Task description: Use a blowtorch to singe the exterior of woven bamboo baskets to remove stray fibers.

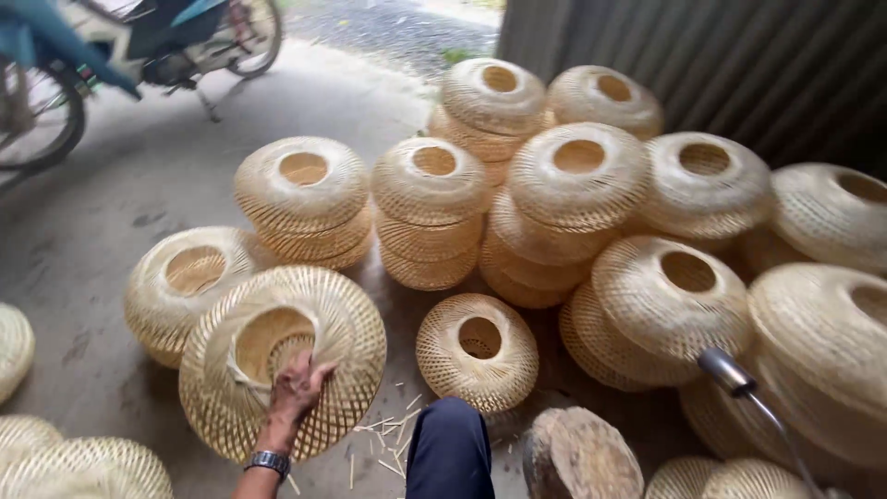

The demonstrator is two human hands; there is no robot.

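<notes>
The left hand [297, 386], with a wristwatch [269, 461] on its wrist, is clamped on the inner rim of one woven bamboo shade [333, 314]. This shade stands tilted on the concrete floor [111, 231], directly in front of the person. The right hand is outside the view. Beside the held shade, one shade [180, 277] lies at left and one smaller shade [477, 351] at right. Behind them stand at least four stacks. One wooden block [582, 455] sits beside the knee [448, 448]. One bicycle [55, 65] stands at top left.
</notes>
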